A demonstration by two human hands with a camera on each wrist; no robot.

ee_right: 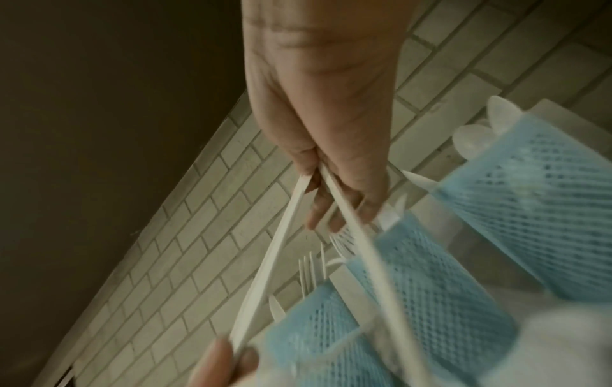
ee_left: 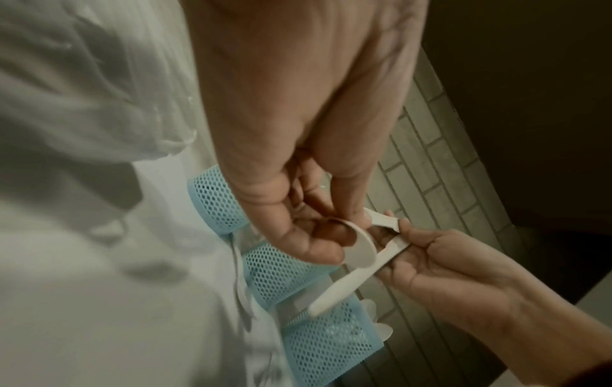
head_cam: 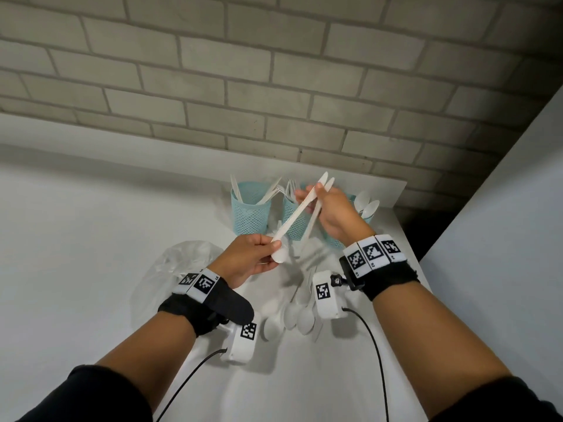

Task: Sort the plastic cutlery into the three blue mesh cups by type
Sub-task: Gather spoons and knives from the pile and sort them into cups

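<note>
My right hand (head_cam: 316, 196) grips two white plastic knives (head_cam: 297, 211) near their upper ends, above the cups; they spread in a V (ee_right: 265, 261). My left hand (head_cam: 271, 248) pinches the lower end of the left knife and also holds a white spoon (head_cam: 281, 255) by its bowl (ee_left: 362, 251). Three blue mesh cups stand at the back of the table. The left cup (head_cam: 251, 211) holds knives and forks, the middle cup (head_cam: 292, 223) forks, and the right cup (head_cam: 333, 242), partly hidden by my right hand, spoons (head_cam: 370, 205).
Loose spoons (head_cam: 298, 315) and other white cutlery lie on the white table between my wrists. A crumpled clear plastic bag (head_cam: 170, 269) sits to the left. The table's right edge (head_cam: 405, 239) is close to the cups, and a brick wall stands behind them.
</note>
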